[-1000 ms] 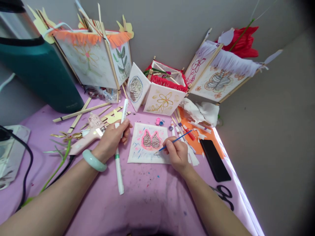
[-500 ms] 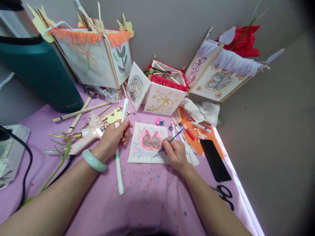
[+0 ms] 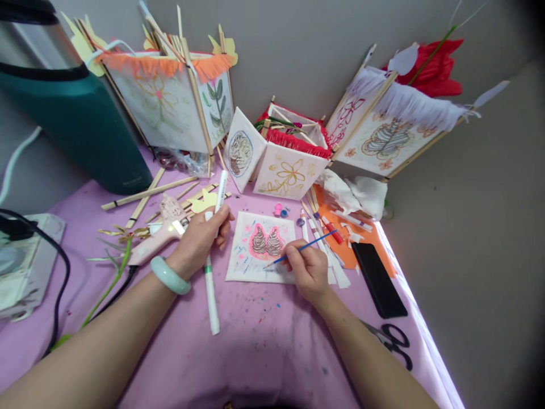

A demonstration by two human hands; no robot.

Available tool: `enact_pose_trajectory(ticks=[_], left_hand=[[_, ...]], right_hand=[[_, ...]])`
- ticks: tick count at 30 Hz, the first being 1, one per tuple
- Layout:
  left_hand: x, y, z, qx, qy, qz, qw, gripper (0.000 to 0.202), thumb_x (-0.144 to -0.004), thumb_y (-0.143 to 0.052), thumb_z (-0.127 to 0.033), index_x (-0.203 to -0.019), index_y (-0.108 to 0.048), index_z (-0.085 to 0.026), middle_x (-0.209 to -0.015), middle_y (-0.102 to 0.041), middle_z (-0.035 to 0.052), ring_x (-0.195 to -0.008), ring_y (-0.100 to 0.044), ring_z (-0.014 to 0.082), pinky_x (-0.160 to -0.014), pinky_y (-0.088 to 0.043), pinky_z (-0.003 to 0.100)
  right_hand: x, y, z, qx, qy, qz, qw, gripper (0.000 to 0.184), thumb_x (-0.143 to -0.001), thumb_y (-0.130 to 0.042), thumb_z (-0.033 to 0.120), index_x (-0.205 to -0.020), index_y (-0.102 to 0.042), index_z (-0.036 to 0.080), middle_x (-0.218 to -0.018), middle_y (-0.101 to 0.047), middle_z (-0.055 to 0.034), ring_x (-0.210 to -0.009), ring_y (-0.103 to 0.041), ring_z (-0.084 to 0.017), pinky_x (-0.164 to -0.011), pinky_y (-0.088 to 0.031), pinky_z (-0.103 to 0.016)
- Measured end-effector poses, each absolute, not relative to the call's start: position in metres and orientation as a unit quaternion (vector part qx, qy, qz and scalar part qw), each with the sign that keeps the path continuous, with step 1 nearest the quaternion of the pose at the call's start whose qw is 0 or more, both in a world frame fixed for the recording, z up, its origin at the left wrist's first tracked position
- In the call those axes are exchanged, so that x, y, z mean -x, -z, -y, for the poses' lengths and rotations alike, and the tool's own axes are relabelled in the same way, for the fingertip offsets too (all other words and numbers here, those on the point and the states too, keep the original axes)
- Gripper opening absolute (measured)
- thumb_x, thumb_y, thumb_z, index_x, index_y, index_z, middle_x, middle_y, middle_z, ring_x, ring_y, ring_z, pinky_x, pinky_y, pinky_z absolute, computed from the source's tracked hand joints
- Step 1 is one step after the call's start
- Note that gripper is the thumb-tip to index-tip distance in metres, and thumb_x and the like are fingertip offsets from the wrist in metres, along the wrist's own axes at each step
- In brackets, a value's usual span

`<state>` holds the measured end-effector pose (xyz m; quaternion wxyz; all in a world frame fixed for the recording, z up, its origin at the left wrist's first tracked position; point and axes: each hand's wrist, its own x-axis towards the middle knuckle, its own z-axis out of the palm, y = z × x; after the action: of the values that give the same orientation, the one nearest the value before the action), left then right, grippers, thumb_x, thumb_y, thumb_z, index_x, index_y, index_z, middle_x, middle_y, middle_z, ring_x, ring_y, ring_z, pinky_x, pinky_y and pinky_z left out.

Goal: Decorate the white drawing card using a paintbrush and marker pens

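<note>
My right hand [image 3: 307, 267] pinches a thin blue paintbrush [image 3: 317, 241], and its tip is at the lower middle of a small white square panel [image 3: 237, 271]. On the panel are two brown striped shapes ringed in pink, with blue and pink dabs around them. Left of the panel, my left hand [image 3: 207, 233] is closed round a white marker [image 3: 221, 190] that points up. A second white marker with a green band [image 3: 211, 301] passes beneath that hand; whether the hand grips it too, I cannot tell.
Behind stand decorated panel lanterns [image 3: 293, 170] and a teal bottle [image 3: 102, 130]. A pink glue gun [image 3: 153, 244] and wooden sticks [image 3: 147, 196] lie left. To the right are markers, orange paper [image 3: 351, 258], a black phone [image 3: 378, 279] and scissors [image 3: 395, 339].
The paintbrush now leans flatter, with its tip slightly further left and higher on the panel. The whole view has shifted a little; my left hand keeps its hold on the marker.
</note>
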<state>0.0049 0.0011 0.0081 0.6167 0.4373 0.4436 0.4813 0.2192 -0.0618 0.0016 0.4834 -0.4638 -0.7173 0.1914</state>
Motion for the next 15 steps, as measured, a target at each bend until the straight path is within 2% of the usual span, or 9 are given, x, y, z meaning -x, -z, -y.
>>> enact_pose_trajectory(ticks=[4,7,11,15], left_hand=[[-0.0055,-0.0077,-0.0014,-0.439,-0.481,-0.444,0.616,0.026,-0.087,-0.055,-0.041,-0.076,-0.054,-0.017,-0.052,-0.043,-0.0058,-0.041,-0.037,0.0072,-0.035,-0.032,0.018],[-0.0061,-0.0069,-0.0019,-0.436,-0.482,-0.445,0.616,0.027,-0.087,-0.055,-0.041,-0.076,-0.055,-0.017,-0.052,-0.043,-0.0057,-0.041,-0.037,0.0071,-0.035,-0.032,0.018],[-0.006,-0.0066,-0.0025,-0.436,-0.485,-0.441,0.616,0.026,-0.087,-0.055,-0.04,-0.075,-0.055,-0.017,-0.052,-0.043,-0.0052,-0.041,-0.037,0.007,-0.035,-0.032,0.018],[-0.0052,-0.0066,-0.0025,-0.437,-0.485,-0.442,0.616,0.026,-0.087,-0.055,-0.04,-0.075,-0.054,-0.017,-0.052,-0.043,-0.005,-0.041,-0.037,0.0069,-0.035,-0.032,0.018]], right_hand=[[-0.2141,0.0013,0.062,0.449,-0.204,0.734,0.468,0.027,-0.092,-0.046,0.018,-0.067,-0.056,0.018,-0.063,-0.063,-0.0003,-0.052,-0.059,-0.01,-0.05,-0.045,-0.021],[-0.2144,0.0037,0.0599,0.449,-0.169,0.755,0.447,0.025,-0.09,-0.047,0.017,-0.067,-0.057,0.018,-0.062,-0.062,-0.0005,-0.052,-0.059,-0.011,-0.051,-0.044,-0.022],[-0.2187,0.0024,0.06,0.474,-0.112,0.732,0.477,0.031,-0.09,-0.047,0.017,-0.06,-0.052,0.019,-0.064,-0.063,-0.0024,-0.055,-0.06,-0.012,-0.051,-0.044,-0.024],[-0.2191,-0.0016,0.0637,0.472,-0.14,0.722,0.486,0.031,-0.092,-0.045,0.019,-0.062,-0.054,0.019,-0.065,-0.062,-0.0021,-0.054,-0.059,-0.011,-0.05,-0.045,-0.024]])
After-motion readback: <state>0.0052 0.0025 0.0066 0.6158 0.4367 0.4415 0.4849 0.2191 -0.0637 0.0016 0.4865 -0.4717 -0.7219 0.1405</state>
